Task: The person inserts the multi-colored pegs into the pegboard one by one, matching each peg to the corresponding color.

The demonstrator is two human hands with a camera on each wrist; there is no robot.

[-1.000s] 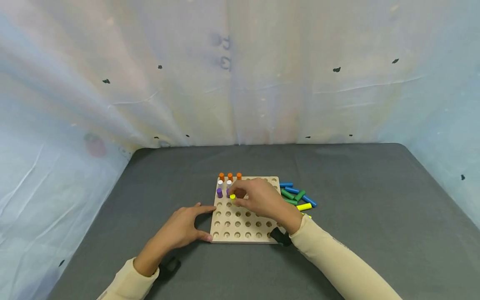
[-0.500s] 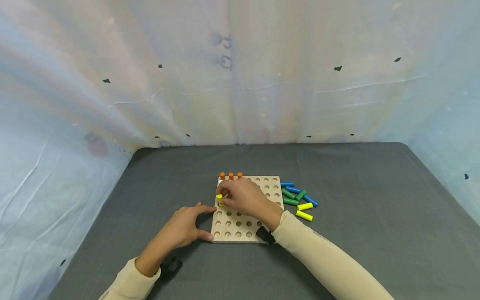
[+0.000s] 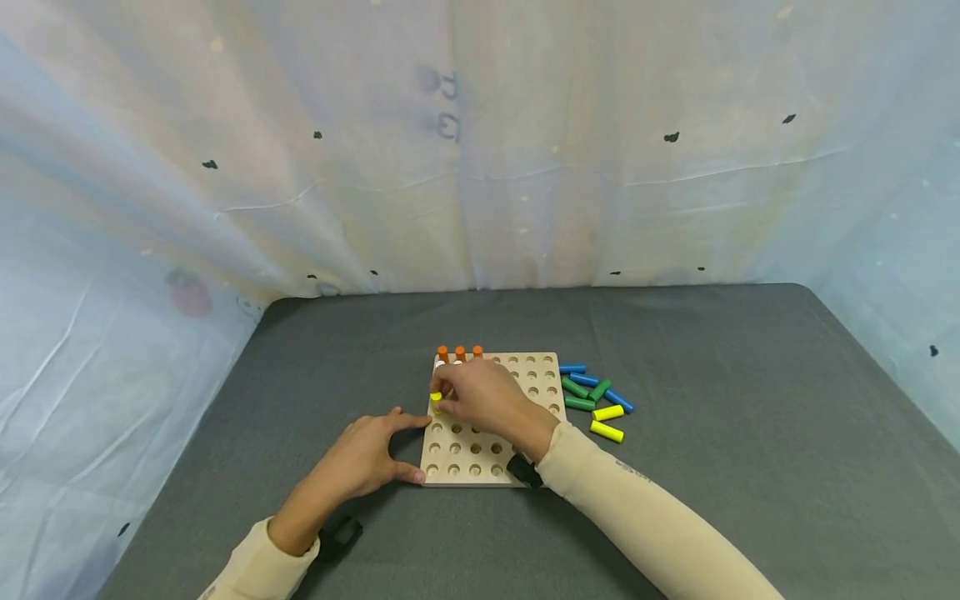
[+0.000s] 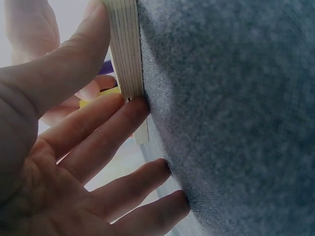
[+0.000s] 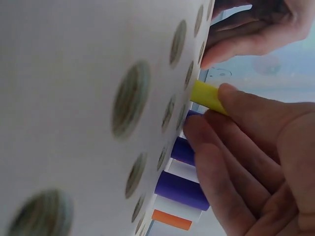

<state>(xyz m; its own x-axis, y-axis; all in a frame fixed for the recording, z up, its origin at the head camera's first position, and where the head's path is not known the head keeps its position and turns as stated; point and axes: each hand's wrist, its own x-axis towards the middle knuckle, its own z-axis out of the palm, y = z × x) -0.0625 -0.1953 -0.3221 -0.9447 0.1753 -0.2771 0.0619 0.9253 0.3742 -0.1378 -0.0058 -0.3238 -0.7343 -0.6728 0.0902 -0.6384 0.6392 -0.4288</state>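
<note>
One yellow peg (image 5: 206, 96) pinched by the right hand (image 3: 480, 402), at the left column of the pegboard (image 3: 466, 439).
Brought leftward within the last second, just nearer than the purple pegs (image 5: 182, 190); apparently starting a new row. Touching the pegboard's left edge with a spread left hand (image 3: 367, 454).

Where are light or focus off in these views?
Head: fairly even light, mostly clear, soft shadows on the grey cloth; left wrist: washed-out brightness behind the left hand, cloth grainy and soft; right wrist: near side of the pegboard out of focus, lower-left hole blurred, yellow peg clearer.
</note>
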